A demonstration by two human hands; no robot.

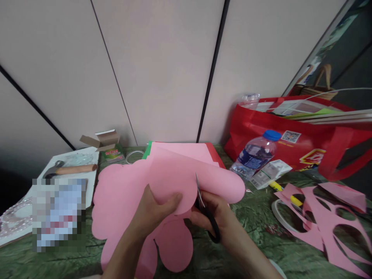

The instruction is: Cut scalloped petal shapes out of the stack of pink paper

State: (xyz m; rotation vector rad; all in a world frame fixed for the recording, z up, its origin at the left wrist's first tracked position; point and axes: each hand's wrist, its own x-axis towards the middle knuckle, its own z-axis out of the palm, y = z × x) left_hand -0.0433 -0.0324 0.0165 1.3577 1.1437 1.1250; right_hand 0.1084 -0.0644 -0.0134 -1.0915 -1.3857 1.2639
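gripping the scalloped pink paper, the left hand sets its thumb on top, its other fingers hidden beneath! and here's the right hand, fingers closed around the black-handled scissors, blades at the paper! that pink sheet spreads above the green tabletop, one curled flap reaching right, near the blue-capped plastic bottle, pink cut-out scraps lying well off to the right.

The only view looks from the wearer's head, close above the near side of the green table, facing forward and down over the left hand and right hand toward the pale panelled wall spanning the far side.
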